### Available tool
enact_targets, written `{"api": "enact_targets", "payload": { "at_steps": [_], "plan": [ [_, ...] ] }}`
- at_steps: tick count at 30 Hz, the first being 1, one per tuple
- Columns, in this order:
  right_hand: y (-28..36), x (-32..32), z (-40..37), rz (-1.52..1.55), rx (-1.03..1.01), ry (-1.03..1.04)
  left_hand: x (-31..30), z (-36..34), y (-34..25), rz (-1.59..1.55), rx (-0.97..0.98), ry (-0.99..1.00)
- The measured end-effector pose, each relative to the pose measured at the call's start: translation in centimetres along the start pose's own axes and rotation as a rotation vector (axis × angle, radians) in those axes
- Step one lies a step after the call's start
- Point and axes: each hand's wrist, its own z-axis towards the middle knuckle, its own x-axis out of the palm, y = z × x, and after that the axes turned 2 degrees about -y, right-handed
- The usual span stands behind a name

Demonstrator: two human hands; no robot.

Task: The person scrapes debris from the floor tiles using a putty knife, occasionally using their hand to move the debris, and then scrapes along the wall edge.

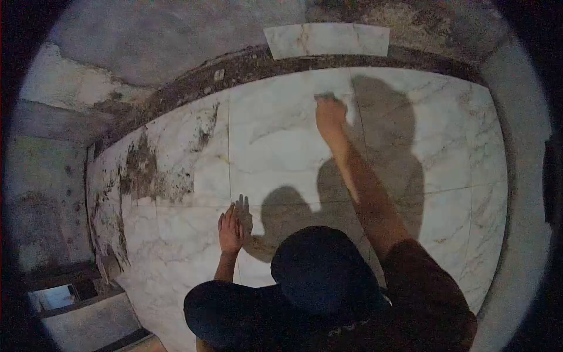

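My left hand rests with fingers stretched up against the pale marbled tiles, just beside a thin joint line; nothing shows in it. Higher up and to the right, my right hand is closed near the upper part of the tiles. Something dark shows at its fingertips, too small to make out, and may be partly shadow. Shadows of the head and arms fall across the tiles around both hands.
A dark, rough strip runs along the tiles' upper edge, with a separate marbled piece beyond it. Dark smears mark the left tiles. A dark cap fills the lower middle. A pale ledge stands lower left.
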Motion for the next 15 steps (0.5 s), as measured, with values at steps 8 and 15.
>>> {"api": "enact_targets", "payload": {
  "at_steps": [8,15],
  "plan": [
    [-0.3,3.8,4.6,0.048,-0.004,0.053,2.3,-0.6,0.9,-0.053,-0.042,-0.013],
    [0.2,2.9,5.6,0.085,0.098,0.093,2.1,0.4,1.5,-0.045,-0.015,-0.052]
  ]
}}
